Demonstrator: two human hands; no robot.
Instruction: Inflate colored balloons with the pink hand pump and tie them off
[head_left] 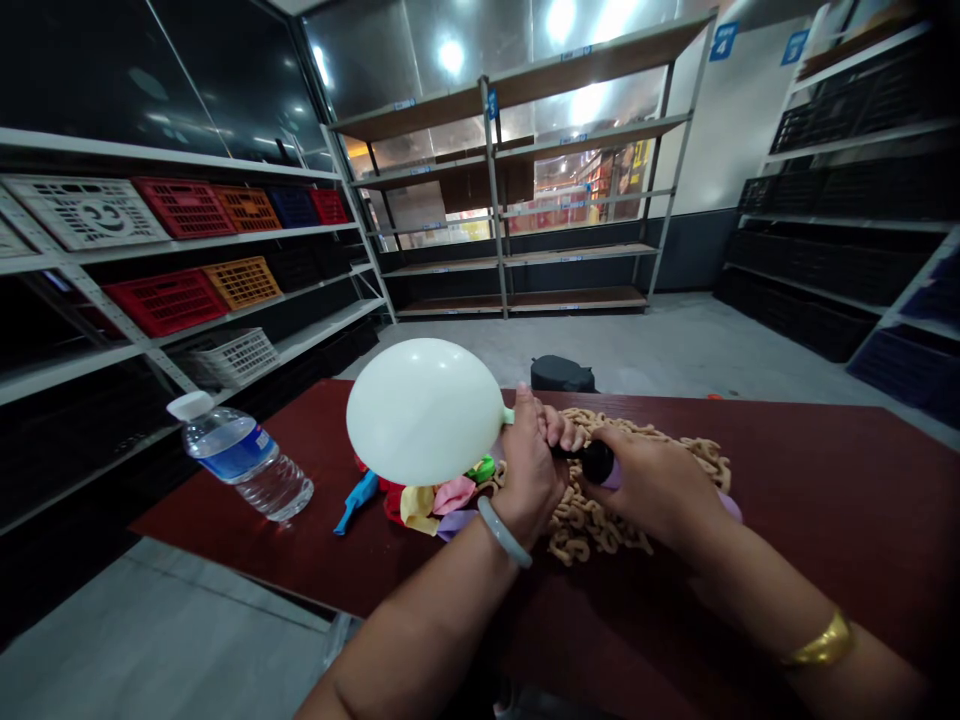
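Holding with the left hand (534, 460) the narrow neck of an inflated, pale mint-green rubber balloon (424, 410), fingers bunched tight. Gripping with the right hand (660, 490) a purple pump-like tool with a black end (598, 462), pointed towards the left fingers. Cannot tell, behind those fingers, whether joined to the neck or merely near. Seen to the left of both hands, above a limp heap of uninflated coloured balloons (420, 508) on a dark red-brown wooden counter (810, 480).

Likely to weigh almost nothing and to sway at a slight nudge. Taut and thin-skinned by the look of it, smooth enough to slip from a flat palm, springy under light pressure, prone to burst under a nail or hard squeeze. Best taken at the neck, pinched firmly to keep air in, with no more than an open palm against the round side. Best kept away from the tan curled pieces (592, 530) beneath the hands, and from the clear plastic water bottle (255, 460) further left.
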